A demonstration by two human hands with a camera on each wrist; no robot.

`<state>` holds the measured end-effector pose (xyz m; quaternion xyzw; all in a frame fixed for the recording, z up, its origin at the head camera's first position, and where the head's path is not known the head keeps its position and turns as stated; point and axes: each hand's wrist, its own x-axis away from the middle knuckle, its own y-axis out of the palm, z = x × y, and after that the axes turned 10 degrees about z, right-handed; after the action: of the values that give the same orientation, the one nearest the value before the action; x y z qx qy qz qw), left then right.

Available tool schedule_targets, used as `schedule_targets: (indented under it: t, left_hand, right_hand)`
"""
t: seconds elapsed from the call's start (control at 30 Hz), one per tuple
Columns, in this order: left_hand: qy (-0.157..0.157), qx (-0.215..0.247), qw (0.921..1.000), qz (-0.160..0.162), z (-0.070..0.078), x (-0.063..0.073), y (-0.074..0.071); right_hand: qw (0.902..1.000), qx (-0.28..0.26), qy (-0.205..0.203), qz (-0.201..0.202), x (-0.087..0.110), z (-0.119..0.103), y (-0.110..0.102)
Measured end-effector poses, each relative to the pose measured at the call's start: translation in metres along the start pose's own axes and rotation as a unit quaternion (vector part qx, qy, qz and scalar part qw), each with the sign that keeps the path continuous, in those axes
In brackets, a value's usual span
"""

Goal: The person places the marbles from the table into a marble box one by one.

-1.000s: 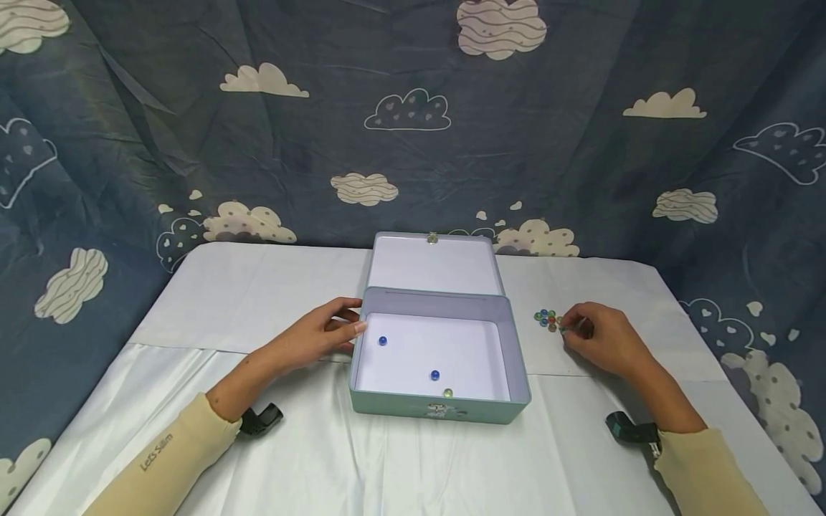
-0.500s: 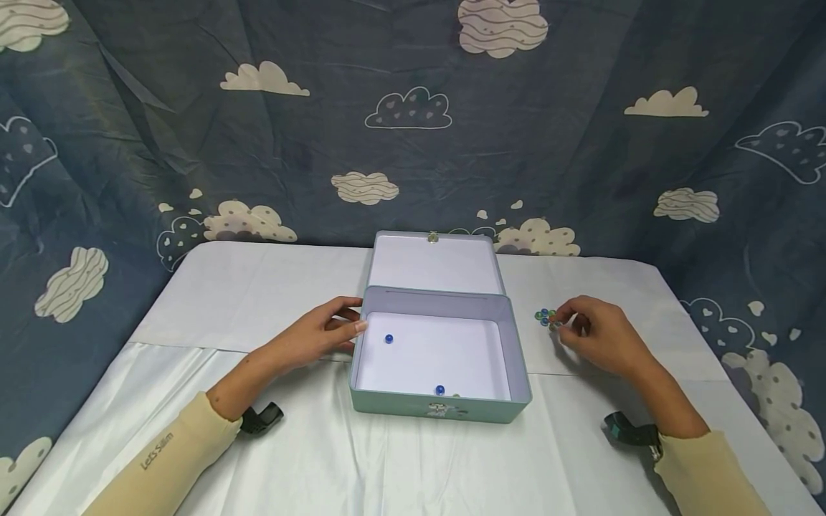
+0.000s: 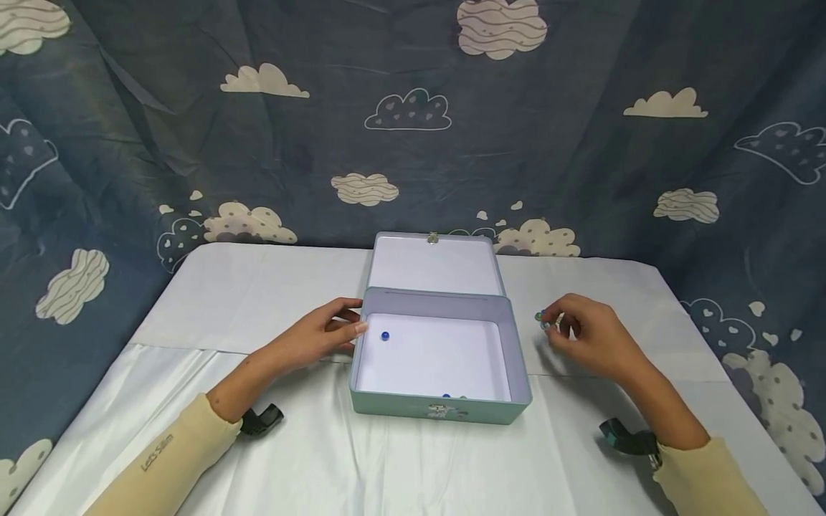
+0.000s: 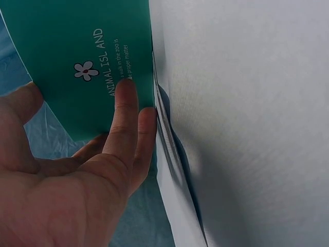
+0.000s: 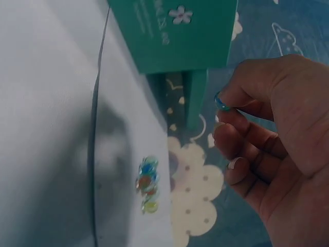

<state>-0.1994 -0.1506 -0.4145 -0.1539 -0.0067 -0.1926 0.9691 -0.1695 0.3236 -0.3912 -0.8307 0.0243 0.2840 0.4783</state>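
Note:
A green tin box [image 3: 439, 408] stands with its lid raised on the white cloth. My left hand [image 3: 323, 328] rests on its left side, thumb at the rim. In the left wrist view the fingers [image 4: 122, 113] lie extended against the lettered outer wall. Right of the box, my right hand [image 3: 596, 333] pinches a blue-green glass marble [image 5: 221, 101] between thumb and index finger. Below it in the right wrist view lies a cluster of colored marbles [image 5: 148, 181], mostly hidden by the hand in the head view. Inside the box sits a blue marble [image 3: 385, 335] at the left.
The lid [image 3: 435, 264] leans back behind the box. Another blue marble [image 3: 447, 395] and a pale one [image 3: 463, 397] lie along the box's front wall, partly hidden by it. A dark cloud-print curtain [image 3: 413, 158] hangs behind the table.
My right hand has moved left over the marble cluster and now pinches a marble. Inside the box, two marbles have rolled against the front wall. My left hand stays in place.

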Motion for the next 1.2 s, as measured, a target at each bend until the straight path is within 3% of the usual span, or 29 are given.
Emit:
schedule_targets:
  t: [0.47, 0.93, 1.2]
  left_hand:
    - [0.002, 0.005, 1.0000, -0.002, -0.002, -0.003, 0.000]
    - [-0.001, 0.005, 1.0000, -0.001, -0.001, -0.001, 0.001]
    - [0.001, 0.004, 1.0000, 0.000, 0.000, -0.001, 0.000]
  right_hand:
    - [0.9989, -0.028, -0.033, -0.017, 0.001, -0.047, -0.009]
    - [0.9896, -0.080, -0.096, -0.070, 0.008, -0.085, -0.008]
    - [0.9879, -0.080, -0.128, -0.033, 0.009, -0.089, 0.007]
